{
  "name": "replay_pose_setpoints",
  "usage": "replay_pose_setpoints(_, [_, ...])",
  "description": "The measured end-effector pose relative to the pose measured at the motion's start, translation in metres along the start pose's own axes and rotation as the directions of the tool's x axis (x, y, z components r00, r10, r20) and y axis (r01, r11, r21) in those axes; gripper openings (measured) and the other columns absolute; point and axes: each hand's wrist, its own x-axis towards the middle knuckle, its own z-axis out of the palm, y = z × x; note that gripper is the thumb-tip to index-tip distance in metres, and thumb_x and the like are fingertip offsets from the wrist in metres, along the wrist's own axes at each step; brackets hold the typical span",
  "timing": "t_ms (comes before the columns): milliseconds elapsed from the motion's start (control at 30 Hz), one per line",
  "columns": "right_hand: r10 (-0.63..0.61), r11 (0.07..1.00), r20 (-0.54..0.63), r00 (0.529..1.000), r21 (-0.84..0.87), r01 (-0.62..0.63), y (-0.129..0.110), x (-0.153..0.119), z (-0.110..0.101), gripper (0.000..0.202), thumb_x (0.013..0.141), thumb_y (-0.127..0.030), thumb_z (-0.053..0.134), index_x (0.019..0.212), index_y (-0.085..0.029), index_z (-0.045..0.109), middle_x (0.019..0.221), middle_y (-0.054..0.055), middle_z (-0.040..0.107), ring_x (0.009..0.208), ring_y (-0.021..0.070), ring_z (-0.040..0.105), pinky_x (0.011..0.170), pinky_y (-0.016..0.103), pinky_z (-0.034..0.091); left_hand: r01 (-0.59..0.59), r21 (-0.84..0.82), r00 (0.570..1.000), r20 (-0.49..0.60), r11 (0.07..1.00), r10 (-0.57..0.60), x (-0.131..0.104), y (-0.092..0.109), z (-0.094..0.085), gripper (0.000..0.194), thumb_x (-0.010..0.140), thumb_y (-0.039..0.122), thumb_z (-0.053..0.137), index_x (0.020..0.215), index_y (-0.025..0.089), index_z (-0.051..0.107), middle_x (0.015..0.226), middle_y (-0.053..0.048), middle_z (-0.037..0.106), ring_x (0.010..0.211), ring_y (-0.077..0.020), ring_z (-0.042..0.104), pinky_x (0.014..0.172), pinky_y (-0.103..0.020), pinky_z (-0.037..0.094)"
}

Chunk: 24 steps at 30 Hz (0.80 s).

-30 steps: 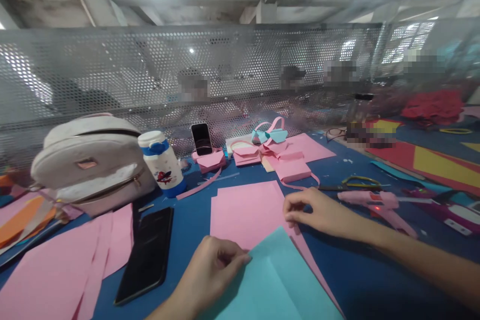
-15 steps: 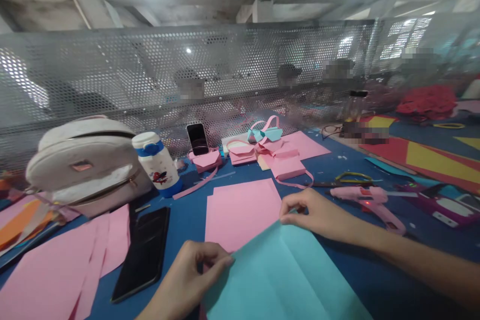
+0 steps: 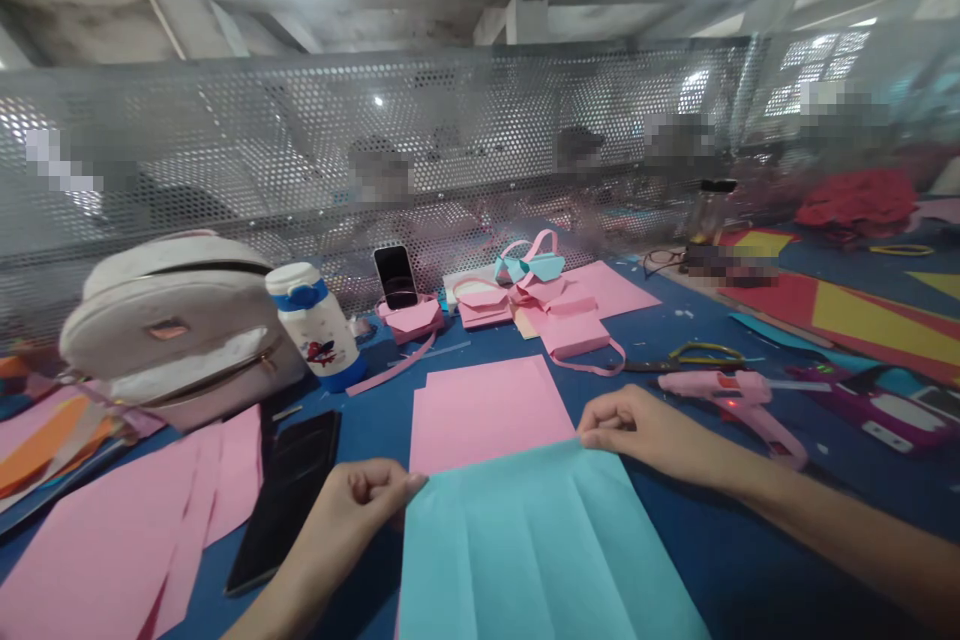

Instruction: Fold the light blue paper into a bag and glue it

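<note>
A light-blue sheet of paper (image 3: 525, 550) with several lengthwise creases lies in front of me, overlapping pink sheets of paper (image 3: 487, 410) on the blue table. My left hand (image 3: 360, 510) pinches its far left corner between thumb and finger. At the far right corner, my right hand (image 3: 637, 430) pinches the same sheet. The lower end of the blue paper runs out of view. Beyond my hands sit small folded pink paper bags (image 3: 581, 335) with strips as handles, and one light-blue paper bag (image 3: 532, 267) stands among them.
Left are a black phone (image 3: 289, 500), loose pink sheets (image 3: 97, 540), a pale backpack (image 3: 180, 320) and a bottle (image 3: 315, 330). Right lie a pink glue gun (image 3: 739, 395), scissors (image 3: 697, 357) and a purple case (image 3: 870, 410). A perforated metal screen (image 3: 450, 130) stands behind, people beyond it.
The blue sheet has turned so its far edge lies more level. My left hand has moved left and up with its corner, my right hand slightly right and down.
</note>
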Motion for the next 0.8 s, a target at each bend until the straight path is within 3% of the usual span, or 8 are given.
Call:
replay_pose_setpoints(167, [0.034, 0.994, -0.048, 0.998, 0.103, -0.029, 0.011, -0.004, 0.000, 0.032, 0.081, -0.045, 0.063, 0.069, -0.019, 0.050, 0.044, -0.006, 0.053, 0.034, 0.0084, 0.043, 0.039, 0.019, 0.025, -0.007, -0.246, 0.998, -0.055, 0.969, -0.006, 0.006, 0.001, -0.001, 0.050, 0.073, 0.058, 0.073, 0.055, 0.016, 0.053, 0.050, 0.005, 0.047, 0.051, -0.0105, 0.041, 0.054, -0.022, 0.033])
replay_pose_setpoints(300, [0.020, 0.975, -0.180, 0.983, 0.219, 0.021, 0.017, -0.006, -0.006, 0.039, 0.082, -0.056, 0.061, 0.075, -0.022, 0.043, 0.043, -0.005, 0.058, 0.025, 0.0072, 0.037, 0.031, 0.017, 0.019, 0.176, -0.663, 0.981, 0.182, 0.728, -0.071, 0.004, -0.001, 0.005, 0.043, 0.073, 0.055, 0.076, 0.097, 0.020, 0.067, 0.077, -0.003, 0.068, 0.073, -0.0207, 0.065, 0.066, -0.027, 0.049])
replay_pose_setpoints(433, [0.000, 0.936, -0.237, 0.971, 0.341, 0.083, 0.017, -0.008, -0.002, 0.037, 0.086, -0.055, 0.057, 0.083, -0.021, 0.043, 0.048, -0.005, 0.060, 0.029, 0.0075, 0.046, 0.036, 0.017, 0.020, 0.201, -0.733, 0.966, 0.257, 0.650, -0.009, 0.000, -0.007, 0.022, 0.064, 0.061, 0.045, 0.088, 0.114, 0.018, 0.065, 0.096, -0.010, 0.074, 0.091, -0.0293, 0.069, 0.084, -0.038, 0.053])
replay_pose_setpoints(567, [-0.012, 0.948, -0.102, 0.995, 0.315, 0.044, 0.016, -0.013, 0.011, 0.031, 0.093, -0.050, 0.048, 0.094, -0.020, 0.044, 0.045, -0.009, 0.051, 0.035, 0.0109, 0.053, 0.040, 0.018, 0.022, 0.231, -0.715, 0.968, 0.234, 0.660, -0.086, -0.004, 0.000, 0.032, 0.070, 0.072, 0.038, 0.083, 0.132, 0.015, 0.057, 0.117, -0.014, 0.071, 0.113, -0.0337, 0.064, 0.103, -0.045, 0.045])
replay_pose_setpoints(633, [-0.036, 0.983, -0.064, 0.997, 0.178, 0.047, 0.016, -0.014, 0.016, 0.027, 0.094, -0.046, 0.046, 0.102, -0.020, 0.046, 0.059, -0.002, 0.063, 0.048, 0.0152, 0.062, 0.043, 0.021, 0.035, 0.293, -0.699, 0.956, 0.212, 0.652, -0.203, -0.004, 0.008, 0.031, 0.061, 0.078, 0.036, 0.078, 0.131, 0.015, 0.058, 0.120, -0.013, 0.070, 0.115, -0.0324, 0.063, 0.106, -0.043, 0.044])
replay_pose_setpoints(700, [-0.138, 0.990, -0.146, 0.980, -0.063, 0.130, 0.017, -0.014, 0.019, 0.030, 0.094, -0.038, 0.047, 0.118, -0.020, 0.048, 0.099, 0.009, 0.071, 0.082, 0.0221, 0.070, 0.064, 0.030, 0.051, 0.338, -0.695, 0.940, 0.216, 0.635, -0.264, -0.003, 0.016, 0.030, 0.051, 0.082, 0.036, 0.074, 0.127, 0.014, 0.062, 0.122, -0.013, 0.070, 0.115, -0.0316, 0.064, 0.107, -0.043, 0.043])
replay_pose_setpoints(733, [-0.228, 0.960, -0.184, 0.956, -0.208, 0.189, 0.017, -0.014, 0.019, 0.035, 0.094, -0.035, 0.049, 0.126, -0.022, 0.047, 0.121, 0.012, 0.065, 0.104, 0.0255, 0.065, 0.082, 0.037, 0.052, 0.350, -0.696, 0.936, 0.231, 0.627, -0.266, -0.002, 0.019, 0.029, 0.048, 0.084, 0.037, 0.072, 0.125, 0.013, 0.063, 0.122, -0.014, 0.069, 0.115, -0.0316, 0.064, 0.108, -0.043, 0.043])
replay_pose_setpoints(800, [-0.397, 0.846, -0.152, 0.905, -0.443, 0.297, 0.014, -0.013, 0.021, 0.045, 0.095, -0.032, 0.050, 0.138, -0.026, 0.044, 0.149, 0.010, 0.043, 0.135, 0.0291, 0.042, 0.109, 0.049, 0.036, 0.355, -0.701, 0.935, 0.277, 0.618, -0.223, 0.000, 0.026, 0.031, 0.046, 0.087, 0.043, 0.067, 0.122, 0.013, 0.065, 0.123, -0.014, 0.069, 0.116, -0.0321, 0.063, 0.108, -0.044, 0.042])
